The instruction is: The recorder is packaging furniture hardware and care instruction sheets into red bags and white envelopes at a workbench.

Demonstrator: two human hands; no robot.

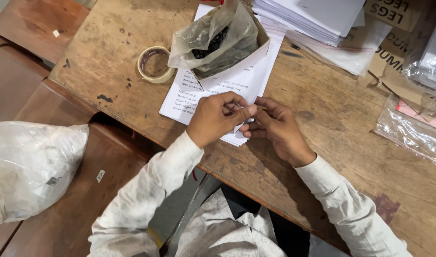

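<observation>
My left hand (217, 118) and my right hand (275, 127) meet over the near edge of a worn wooden table (322, 109). Both pinch a small clear plastic bag (241, 118) between the fingertips; what it contains I cannot tell. Under the hands lies a stack of printed white sheets (249, 76). Just beyond them stands a small cardboard box (237, 52) lined with a crumpled plastic bag (213, 35) that holds small black parts (210, 45).
A roll of tape (154, 64) lies left of the box. A pile of white papers (318, 16) sits at the far edge, with cardboard pieces (394, 52) and clear plastic bags (410, 128) to the right. A large white plastic sack (30, 166) rests on a brown surface at left.
</observation>
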